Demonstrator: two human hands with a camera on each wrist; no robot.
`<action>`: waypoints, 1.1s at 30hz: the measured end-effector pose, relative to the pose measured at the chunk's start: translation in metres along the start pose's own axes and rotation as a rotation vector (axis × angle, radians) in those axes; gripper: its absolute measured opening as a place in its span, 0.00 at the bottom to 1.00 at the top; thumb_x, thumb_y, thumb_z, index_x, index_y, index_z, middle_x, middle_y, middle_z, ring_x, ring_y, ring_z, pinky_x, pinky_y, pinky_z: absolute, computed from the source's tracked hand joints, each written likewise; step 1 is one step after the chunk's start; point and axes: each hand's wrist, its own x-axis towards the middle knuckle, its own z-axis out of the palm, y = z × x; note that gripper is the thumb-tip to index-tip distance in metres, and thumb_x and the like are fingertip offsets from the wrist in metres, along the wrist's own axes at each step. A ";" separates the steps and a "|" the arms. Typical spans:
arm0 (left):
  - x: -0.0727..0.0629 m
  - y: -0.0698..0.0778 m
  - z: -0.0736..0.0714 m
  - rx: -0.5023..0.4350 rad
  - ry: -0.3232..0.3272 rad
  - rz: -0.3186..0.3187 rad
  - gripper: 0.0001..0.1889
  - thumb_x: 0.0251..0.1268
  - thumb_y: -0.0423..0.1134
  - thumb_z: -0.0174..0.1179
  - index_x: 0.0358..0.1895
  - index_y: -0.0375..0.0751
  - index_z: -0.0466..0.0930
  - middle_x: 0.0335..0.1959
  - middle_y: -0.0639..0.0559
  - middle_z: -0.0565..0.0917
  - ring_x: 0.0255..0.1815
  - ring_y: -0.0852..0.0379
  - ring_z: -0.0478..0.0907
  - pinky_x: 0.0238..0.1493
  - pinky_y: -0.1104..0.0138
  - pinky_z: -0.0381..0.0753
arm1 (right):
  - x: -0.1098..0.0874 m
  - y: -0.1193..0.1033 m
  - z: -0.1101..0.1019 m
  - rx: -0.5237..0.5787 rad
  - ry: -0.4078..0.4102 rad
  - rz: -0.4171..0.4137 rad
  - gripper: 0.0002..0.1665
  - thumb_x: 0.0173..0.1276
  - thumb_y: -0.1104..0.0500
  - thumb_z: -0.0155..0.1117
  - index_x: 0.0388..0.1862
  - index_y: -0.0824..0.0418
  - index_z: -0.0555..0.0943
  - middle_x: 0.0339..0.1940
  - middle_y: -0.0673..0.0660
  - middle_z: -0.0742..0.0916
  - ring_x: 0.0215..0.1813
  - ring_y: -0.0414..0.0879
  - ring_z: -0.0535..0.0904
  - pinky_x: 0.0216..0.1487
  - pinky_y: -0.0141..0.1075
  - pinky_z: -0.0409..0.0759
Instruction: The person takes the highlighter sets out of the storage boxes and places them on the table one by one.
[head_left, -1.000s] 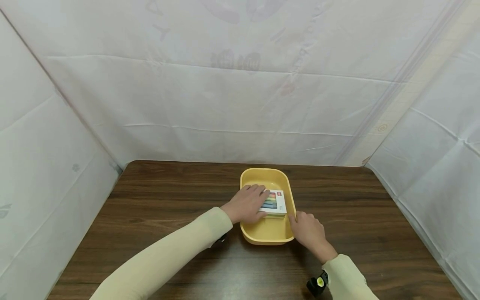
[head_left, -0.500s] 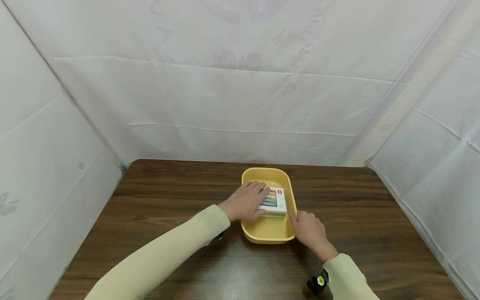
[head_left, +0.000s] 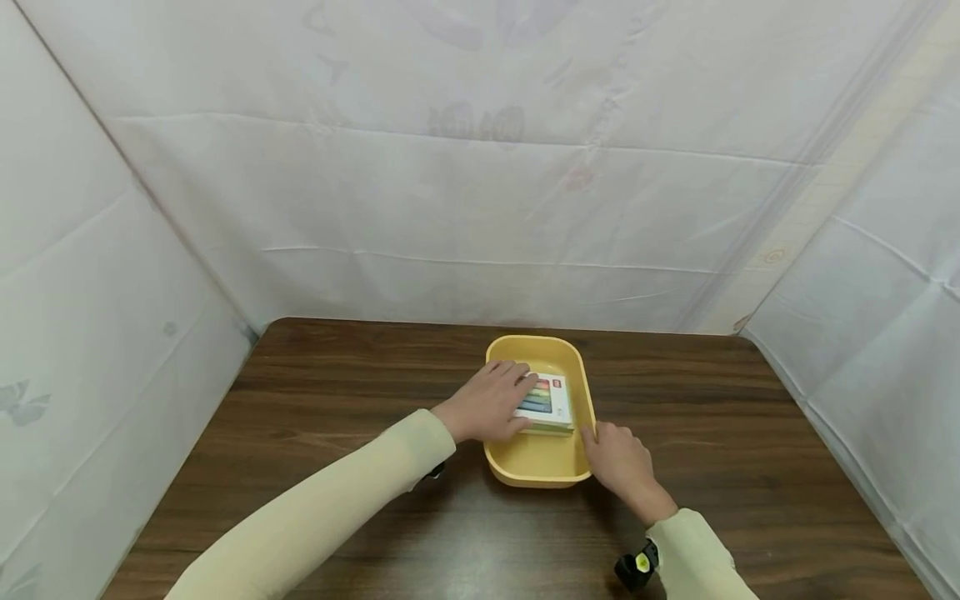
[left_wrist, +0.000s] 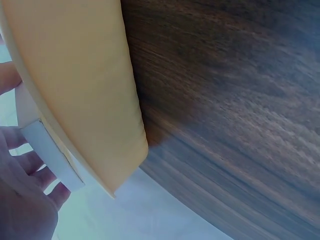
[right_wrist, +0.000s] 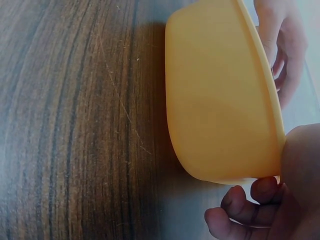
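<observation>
A yellow plastic bin (head_left: 542, 467) stands on the table in the head view. In it is a white box with coloured sticks pictured on top (head_left: 558, 404). My left hand (head_left: 491, 404) reaches over the bin's left rim and grips this box, fingers across the top and thumb at the near side. In the left wrist view, the box's pale end (left_wrist: 52, 155) shows above the bin's rim, between thumb and fingers. My right hand (head_left: 621, 460) holds the bin's right rim near its front corner, thumb inside. The bin's wall hides the box in the right wrist view.
The bin rests on a dark wood-grain table (head_left: 360, 367), near its far edge. White sheeting (head_left: 450, 208) hangs behind the table and along both sides. A black wrist device (head_left: 636, 568) is strapped at my right cuff.
My left hand and the box have shifted slightly left and toward the far side of the bin. The right hand keeps its hold on the rim. The head view has turned slightly.
</observation>
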 end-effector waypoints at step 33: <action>-0.015 -0.019 -0.006 -0.020 0.000 -0.006 0.35 0.69 0.61 0.48 0.73 0.45 0.61 0.69 0.47 0.66 0.70 0.50 0.64 0.72 0.54 0.62 | -0.001 0.004 0.001 0.015 0.011 -0.008 0.22 0.75 0.50 0.46 0.21 0.56 0.74 0.17 0.53 0.76 0.19 0.46 0.71 0.19 0.37 0.65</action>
